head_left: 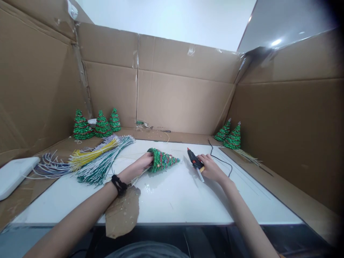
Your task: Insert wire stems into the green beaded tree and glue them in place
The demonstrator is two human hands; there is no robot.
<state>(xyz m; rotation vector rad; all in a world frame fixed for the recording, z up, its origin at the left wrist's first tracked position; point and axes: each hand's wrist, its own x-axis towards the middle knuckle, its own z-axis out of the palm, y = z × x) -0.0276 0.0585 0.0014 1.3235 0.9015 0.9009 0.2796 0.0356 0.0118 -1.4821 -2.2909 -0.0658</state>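
Note:
My left hand (145,161) grips a small green artificial Christmas tree (162,160) by its base, some of the fingers hidden inside or behind it. The tree lies on its side above the white tabletop, its tip pointing right, with red garland and small coloured beads on it. In my right hand (209,166) is a black glue gun (194,158) with an orange nozzle, pointing up and slightly left. A clear glue stick (200,175) sticks out of its back end. Between the tree's tip and the glue gun there is a gap.
Bundles of green-white (99,166) and yellow wires (92,154) lie at left. Several finished-looking trees (82,125) stand behind them, and two more trees (232,136) at right. A cardboard scrap (123,211) overhangs the front edge. A black cord (224,163) runs at right. Cardboard walls (185,96) enclose the table.

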